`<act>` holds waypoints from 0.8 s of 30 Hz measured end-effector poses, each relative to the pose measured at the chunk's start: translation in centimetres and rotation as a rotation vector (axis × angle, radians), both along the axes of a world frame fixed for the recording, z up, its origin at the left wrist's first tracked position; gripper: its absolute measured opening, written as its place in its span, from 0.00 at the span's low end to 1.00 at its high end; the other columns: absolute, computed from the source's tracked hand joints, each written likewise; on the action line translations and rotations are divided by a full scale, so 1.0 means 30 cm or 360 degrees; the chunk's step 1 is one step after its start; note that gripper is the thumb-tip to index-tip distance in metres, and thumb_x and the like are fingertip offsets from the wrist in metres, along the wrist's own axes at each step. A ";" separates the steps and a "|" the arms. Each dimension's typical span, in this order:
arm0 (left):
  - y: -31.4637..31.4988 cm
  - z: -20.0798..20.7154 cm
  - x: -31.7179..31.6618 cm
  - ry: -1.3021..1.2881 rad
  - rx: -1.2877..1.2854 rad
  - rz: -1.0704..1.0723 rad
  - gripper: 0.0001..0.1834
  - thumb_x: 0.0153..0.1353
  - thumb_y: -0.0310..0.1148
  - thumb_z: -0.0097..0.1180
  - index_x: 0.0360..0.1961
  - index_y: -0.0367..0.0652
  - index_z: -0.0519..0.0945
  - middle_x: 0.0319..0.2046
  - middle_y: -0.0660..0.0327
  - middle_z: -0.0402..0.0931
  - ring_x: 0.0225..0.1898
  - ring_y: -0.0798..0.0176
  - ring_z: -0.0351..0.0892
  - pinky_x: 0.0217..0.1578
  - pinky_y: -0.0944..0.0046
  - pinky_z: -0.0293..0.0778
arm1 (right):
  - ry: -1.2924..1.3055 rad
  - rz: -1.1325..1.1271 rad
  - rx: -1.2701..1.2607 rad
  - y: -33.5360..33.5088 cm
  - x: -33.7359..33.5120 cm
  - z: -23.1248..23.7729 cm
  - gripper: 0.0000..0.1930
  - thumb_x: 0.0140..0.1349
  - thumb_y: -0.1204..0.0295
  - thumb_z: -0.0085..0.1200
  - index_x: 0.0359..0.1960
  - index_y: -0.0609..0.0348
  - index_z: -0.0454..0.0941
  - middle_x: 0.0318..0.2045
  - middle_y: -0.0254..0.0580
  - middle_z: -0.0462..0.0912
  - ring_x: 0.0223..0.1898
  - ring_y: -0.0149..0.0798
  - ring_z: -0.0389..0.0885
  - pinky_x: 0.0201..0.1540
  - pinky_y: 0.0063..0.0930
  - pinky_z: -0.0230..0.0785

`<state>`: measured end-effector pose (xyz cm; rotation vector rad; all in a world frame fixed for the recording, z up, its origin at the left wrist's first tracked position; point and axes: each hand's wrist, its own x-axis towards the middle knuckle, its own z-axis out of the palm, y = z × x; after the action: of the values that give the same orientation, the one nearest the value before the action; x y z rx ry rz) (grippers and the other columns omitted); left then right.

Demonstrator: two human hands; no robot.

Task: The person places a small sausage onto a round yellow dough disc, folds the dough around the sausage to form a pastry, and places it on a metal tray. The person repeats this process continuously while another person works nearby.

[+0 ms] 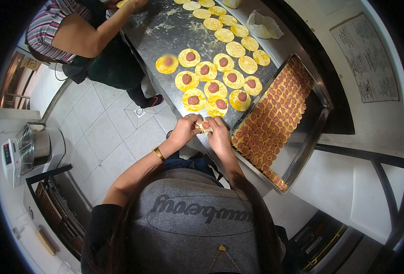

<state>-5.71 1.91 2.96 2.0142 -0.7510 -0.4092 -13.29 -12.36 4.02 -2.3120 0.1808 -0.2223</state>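
Observation:
Between my two hands, at the near edge of the grey worktop (158, 34), is a small yellow dough round with meat filling (205, 124). My left hand (186, 129) pinches its left side, and my right hand (219, 136) has its fingers closed on the right side. Fingers partly cover the dough's edge. Just beyond my hands lie several flat dough rounds topped with balls of reddish meat (220, 104). To the right, a deep metal tray (297, 160) holds tight rows of small filled pastries (275, 109), leaving bare metal along its right side.
Plain dough rounds (235, 49) lie farther up the worktop, beside a crumpled whitish plastic bag (263, 25). A co-worker (85, 41) stands at the left edge, one arm over the table. A mixer (33, 148) stands at far left on the tiled floor (106, 132).

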 end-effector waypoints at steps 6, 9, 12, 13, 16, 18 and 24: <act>0.016 -0.001 0.006 0.0106 0.0066 -0.0009 0.15 0.44 0.22 0.67 0.33 0.35 0.75 0.29 0.52 0.77 0.29 0.57 0.80 0.32 0.62 0.76 | -0.0042 -0.0050 -0.0095 0.024 0.004 0.015 0.20 0.42 0.89 0.52 0.40 0.60 0.77 0.35 0.49 0.74 0.41 0.55 0.75 0.42 0.43 0.68; 0.012 -0.013 0.001 0.0076 -0.0061 0.0003 0.14 0.45 0.21 0.64 0.34 0.35 0.75 0.29 0.52 0.77 0.30 0.56 0.80 0.32 0.61 0.77 | -0.0105 -0.0006 -0.0115 0.028 0.003 -0.013 0.20 0.43 0.89 0.53 0.39 0.58 0.77 0.34 0.47 0.75 0.42 0.54 0.75 0.43 0.43 0.68; 0.049 -0.038 0.019 0.0082 -0.0208 0.0106 0.12 0.48 0.19 0.60 0.35 0.37 0.75 0.30 0.52 0.75 0.31 0.56 0.79 0.32 0.62 0.77 | -0.0094 -0.0028 0.0037 0.015 -0.011 -0.015 0.16 0.45 0.85 0.54 0.38 0.58 0.77 0.35 0.46 0.76 0.41 0.52 0.76 0.41 0.40 0.70; 0.065 -0.055 0.042 0.0076 -0.0226 0.0177 0.12 0.49 0.19 0.60 0.36 0.37 0.76 0.32 0.53 0.75 0.32 0.56 0.79 0.33 0.62 0.78 | -0.0103 -0.0074 0.0172 -0.009 -0.029 0.000 0.15 0.45 0.84 0.55 0.38 0.58 0.77 0.36 0.46 0.76 0.40 0.52 0.77 0.41 0.39 0.70; 0.112 -0.046 0.125 -0.0348 0.0010 0.0441 0.13 0.50 0.19 0.61 0.37 0.36 0.76 0.36 0.54 0.71 0.35 0.57 0.78 0.36 0.63 0.79 | -0.0151 -0.0420 0.0377 -0.151 -0.138 0.074 0.16 0.44 0.84 0.58 0.38 0.59 0.78 0.35 0.43 0.79 0.37 0.45 0.80 0.41 0.31 0.72; 0.123 -0.076 0.167 -0.0373 0.0035 0.0511 0.13 0.50 0.20 0.62 0.38 0.35 0.75 0.36 0.54 0.70 0.36 0.59 0.77 0.37 0.64 0.79 | -0.0147 -0.0719 0.0438 -0.291 -0.254 0.096 0.17 0.44 0.84 0.58 0.39 0.58 0.79 0.35 0.43 0.80 0.36 0.42 0.81 0.41 0.29 0.72; 0.066 -0.070 0.185 -0.0376 0.0075 0.0493 0.08 0.50 0.20 0.62 0.31 0.31 0.77 0.36 0.53 0.70 0.32 0.59 0.77 0.35 0.65 0.78 | 0.0122 -0.1242 -0.0002 -0.628 -0.681 0.055 0.19 0.43 0.85 0.55 0.41 0.58 0.80 0.37 0.43 0.81 0.37 0.40 0.82 0.40 0.28 0.74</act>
<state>-0.14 3.89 0.86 2.2032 -0.5596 -0.0090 -33.72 -31.19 5.67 -2.1438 1.1184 -0.5160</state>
